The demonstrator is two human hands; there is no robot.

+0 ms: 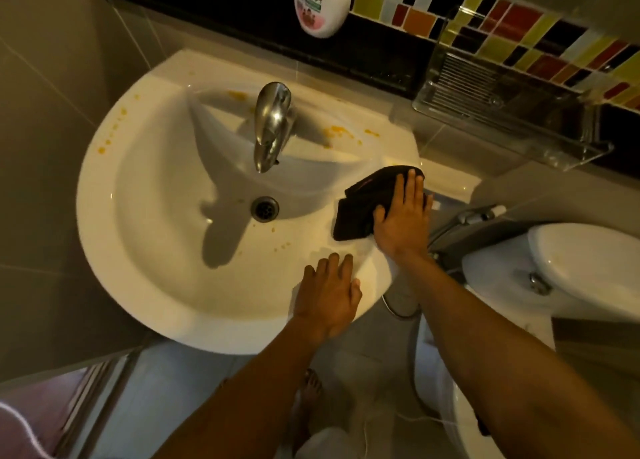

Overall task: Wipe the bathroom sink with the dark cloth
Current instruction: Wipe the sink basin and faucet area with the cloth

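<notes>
Pressing dark cloth (360, 205) flat on sink (145, 285) rim, right hand (403, 221).

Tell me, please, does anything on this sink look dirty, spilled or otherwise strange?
Yes. Orange-yellow spots are scattered on the white sink: on the ledge behind the faucet, along the left rim, and a few near the drain. The right hand presses the dark cloth on the right rim, away from most spots.
</notes>
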